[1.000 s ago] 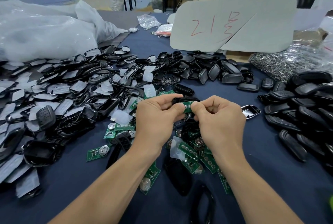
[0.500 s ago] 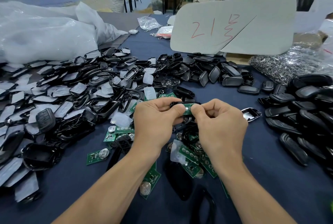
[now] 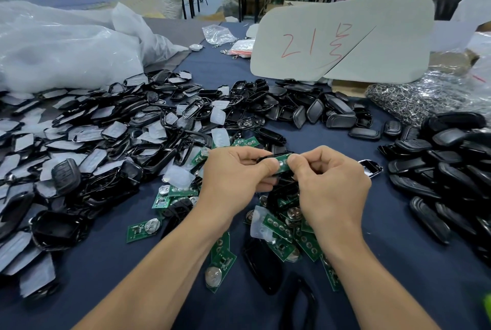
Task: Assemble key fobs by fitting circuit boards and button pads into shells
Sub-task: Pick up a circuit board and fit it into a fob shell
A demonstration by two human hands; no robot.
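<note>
My left hand [image 3: 233, 175] and my right hand [image 3: 329, 183] meet above the table's middle. Between their fingertips sits a green circuit board [image 3: 283, 163] lying in a black fob shell [image 3: 264, 157]; both hands pinch this pair. Most of the shell is hidden behind my fingers. Loose green circuit boards [image 3: 281, 234] with coin cells lie under and in front of my hands. A translucent button pad [image 3: 178, 177] rests just left of my left hand.
A big heap of black shell frames and pads [image 3: 87, 143] covers the left. Closed black fobs [image 3: 451, 165] pile up on the right, black shell halves [image 3: 318, 109] lie at the back. A grey card with red writing [image 3: 342, 40], a bag of metal rings [image 3: 414, 98] and white plastic bags [image 3: 61, 48] stand behind.
Both hands stay together over the same spot; my fingers have shifted slightly on the board and shell, with more of the board's face showing between my thumbs now.
</note>
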